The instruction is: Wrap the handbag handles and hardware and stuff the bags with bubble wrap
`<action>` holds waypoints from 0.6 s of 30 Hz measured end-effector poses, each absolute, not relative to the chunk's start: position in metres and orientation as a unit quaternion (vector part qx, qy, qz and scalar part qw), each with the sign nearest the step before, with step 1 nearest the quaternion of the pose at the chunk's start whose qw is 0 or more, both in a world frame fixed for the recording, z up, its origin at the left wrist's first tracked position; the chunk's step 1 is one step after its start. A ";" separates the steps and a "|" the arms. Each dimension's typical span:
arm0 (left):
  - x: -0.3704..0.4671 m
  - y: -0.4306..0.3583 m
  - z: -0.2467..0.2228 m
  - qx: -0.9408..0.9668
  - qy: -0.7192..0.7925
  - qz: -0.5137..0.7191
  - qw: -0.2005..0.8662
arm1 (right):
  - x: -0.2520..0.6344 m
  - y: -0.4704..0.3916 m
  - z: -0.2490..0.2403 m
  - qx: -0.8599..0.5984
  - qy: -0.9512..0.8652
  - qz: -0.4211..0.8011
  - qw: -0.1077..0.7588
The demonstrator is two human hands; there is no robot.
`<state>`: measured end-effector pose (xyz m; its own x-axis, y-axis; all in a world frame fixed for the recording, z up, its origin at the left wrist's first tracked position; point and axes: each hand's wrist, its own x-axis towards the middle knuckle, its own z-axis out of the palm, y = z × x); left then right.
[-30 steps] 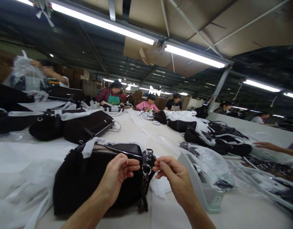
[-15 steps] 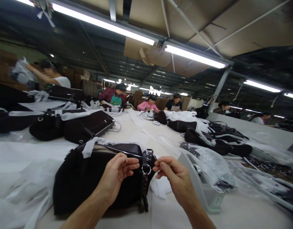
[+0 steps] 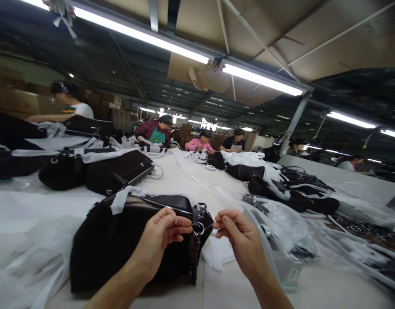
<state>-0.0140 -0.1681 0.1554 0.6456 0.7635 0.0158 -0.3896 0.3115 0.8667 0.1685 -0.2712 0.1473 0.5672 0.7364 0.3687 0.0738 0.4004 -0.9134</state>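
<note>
Lower centre: our left hand (image 3: 163, 234) and right hand (image 3: 239, 238), fingers pinching thin strand (image 3: 209, 225) beside handbag (image 3: 120, 253) ring (image 3: 202, 228); we'd tension evenly.

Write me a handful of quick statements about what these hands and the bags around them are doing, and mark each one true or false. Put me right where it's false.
1. In this view, a metal ring shows between the left hand and the right hand. True.
2. The right hand holds a pair of scissors. False: its fingertips pinch what looks like a thin strand.
3. The nearest black bag has a strip of white wrapping on it. True.
4. The person in pink is left of the green apron in the picture. False: that person is to its right.
5. More dark bags lie farther along the table. True.
</note>
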 end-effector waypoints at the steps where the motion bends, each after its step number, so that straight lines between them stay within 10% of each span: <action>1: -0.014 -0.167 0.155 0.456 0.206 0.370 0.783 | 0.168 -0.271 0.147 -0.499 -0.408 0.228 0.730; 18: -0.008 -0.167 0.148 0.441 0.213 0.355 0.796 | 0.160 -0.270 0.147 -0.527 -0.436 0.226 0.694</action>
<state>-0.0084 -0.1667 0.1477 0.6568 0.7536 -0.0271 -0.3772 0.3594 0.8535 0.1599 -0.2702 0.1467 0.5177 0.7729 0.3669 0.1461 0.3428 -0.9280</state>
